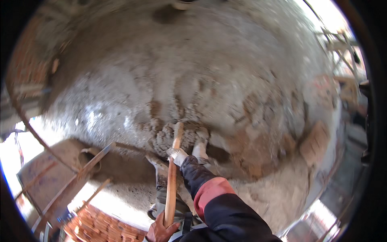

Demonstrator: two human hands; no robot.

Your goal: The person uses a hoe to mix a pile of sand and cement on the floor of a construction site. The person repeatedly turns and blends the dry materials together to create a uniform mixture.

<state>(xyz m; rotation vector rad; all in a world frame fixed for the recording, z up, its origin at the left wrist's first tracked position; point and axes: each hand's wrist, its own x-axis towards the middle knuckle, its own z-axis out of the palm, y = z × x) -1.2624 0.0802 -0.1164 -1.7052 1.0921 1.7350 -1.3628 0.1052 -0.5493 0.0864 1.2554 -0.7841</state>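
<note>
Two hands on one long pale wooden tool handle (pixel 171 177), spaced apart for leverage. Right hand (pixel 177 155) in a white work glove, fingers wrapped shut around the upper shaft near the working end; left hand (pixel 161 230), bare, fingers closed around the butt at the lower edge. Handle angled steeply down into a lumpy grey heap of wet mortar (pixel 179 135) on the rough concrete floor (pixel 225 68) — blade buried, not visible. Stack of red bricks (pixel 105 228) lower left, loose brown rubble (pixel 314 141) at right — both well apart from the heap.
</note>
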